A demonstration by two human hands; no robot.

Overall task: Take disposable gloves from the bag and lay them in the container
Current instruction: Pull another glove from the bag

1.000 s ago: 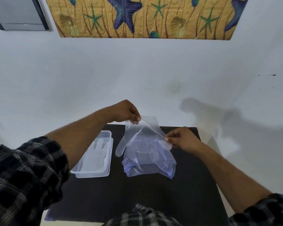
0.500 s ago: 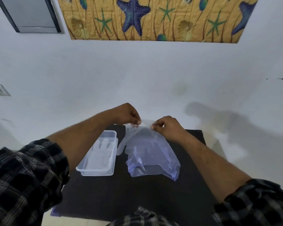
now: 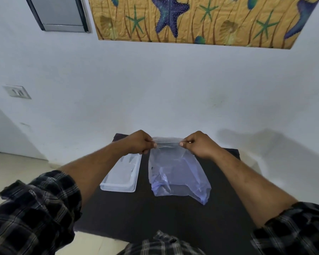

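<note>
Reaching forward over the black counter [image 3: 173, 218] with both forearms bare and checked sleeves [image 3: 31, 214] rolled up near the elbows. Holding the left hand [image 3: 139, 141] and right hand [image 3: 199, 144] level with each other, knuckles up, above the far end of the bag [image 3: 179, 177]. Pinching a thin clear disposable glove [image 3: 167, 142] between thumb and forefinger in each grip, and stretching its edge taut between the two hands. Hanging the rest of the glove down in front of the bag, where clear film on bluish film is hard to separate, so not telling its fingers or its lower edge. Resting the bag flat on the counter, crumpled at its near end, with its contents too faint to count. Lying just left of the bag and apart from it: one clear rectangular container [image 3: 118, 187], its far corner hidden behind the left hand, with pale glove shapes showing inside, their number not readable. Cutting off both upper arms and the shirt front at the picture's lower edge. Counting two hands, one stretched glove, one bag, one container, one counter.
</note>
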